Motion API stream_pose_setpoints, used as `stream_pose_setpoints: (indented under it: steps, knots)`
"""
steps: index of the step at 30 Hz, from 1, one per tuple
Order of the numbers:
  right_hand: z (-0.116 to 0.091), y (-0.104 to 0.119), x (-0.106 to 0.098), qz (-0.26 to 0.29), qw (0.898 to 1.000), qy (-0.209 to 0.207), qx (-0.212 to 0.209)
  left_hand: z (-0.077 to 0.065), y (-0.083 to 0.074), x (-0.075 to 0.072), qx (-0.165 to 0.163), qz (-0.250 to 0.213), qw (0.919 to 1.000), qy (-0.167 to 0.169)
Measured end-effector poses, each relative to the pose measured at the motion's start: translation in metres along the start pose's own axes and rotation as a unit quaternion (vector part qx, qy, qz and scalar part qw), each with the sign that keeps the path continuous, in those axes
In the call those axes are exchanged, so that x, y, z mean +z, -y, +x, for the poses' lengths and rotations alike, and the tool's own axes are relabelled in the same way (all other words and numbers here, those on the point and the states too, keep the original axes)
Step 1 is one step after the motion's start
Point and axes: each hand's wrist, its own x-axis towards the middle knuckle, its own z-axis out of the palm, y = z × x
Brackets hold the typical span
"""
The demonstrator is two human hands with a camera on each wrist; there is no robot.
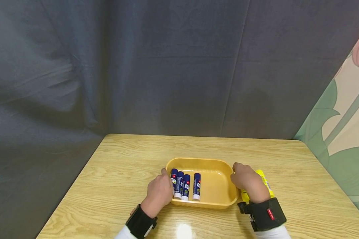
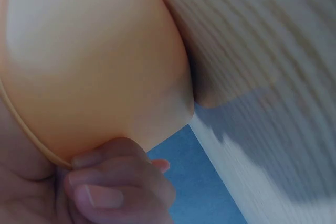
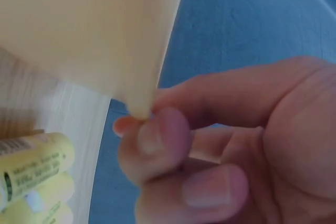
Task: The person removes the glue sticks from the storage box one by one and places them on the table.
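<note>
Between the two hands, held from both ends: one shallow yellow-orange tray (image 1: 217,186) of glossy plastic, oblong with rounded corners. Long axis straight across, from left hand to right hand, with one short end toward each; neither hand clearly nearer than the other. Grasped at one short end by the left hand (image 1: 160,189), with fingertips bent against the outer wall at the rim. Pinched at the opposite short end by the right hand (image 1: 247,181), again with bent fingers at the rim. No release at either side. Cannot tell from these views whether fully resting on the pale wood-grain table (image 1: 131,162) or slightly raised.

Inside the tray, nearer to the left hand than to the right: four slim dark-blue cylindrical sticks (image 1: 185,187) with white ends, set crosswise to the tray's long axis, white ends toward the person. Three close together just beside the left hand, one slightly apart toward the middle.

On the outer side of the right hand, partly hidden behind it in the head view: bright yellow printed cylinders (image 1: 264,182) on the table, at least three close together in the right wrist view. Out past both hands, beyond the far table edge: dark grey cloth curtain (image 1: 173,73).
</note>
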Motion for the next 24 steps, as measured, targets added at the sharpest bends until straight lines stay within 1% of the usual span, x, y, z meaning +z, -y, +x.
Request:
stream_pose_setpoints:
  steps: [10,17,24]
  knots:
    - [0.001,0.003,0.003,-0.045,0.999,-0.017,0.006,0.0,0.0,-0.001,0.0,-0.002,1.0,0.0]
    - [0.001,0.003,0.007,-0.045,0.999,0.006,0.03,0.0,-0.002,0.0,0.003,0.005,1.0,-0.008]
    - [0.001,0.002,0.011,-0.051,0.998,0.007,0.031,0.0,-0.004,0.0,-0.001,-0.003,1.0,0.007]
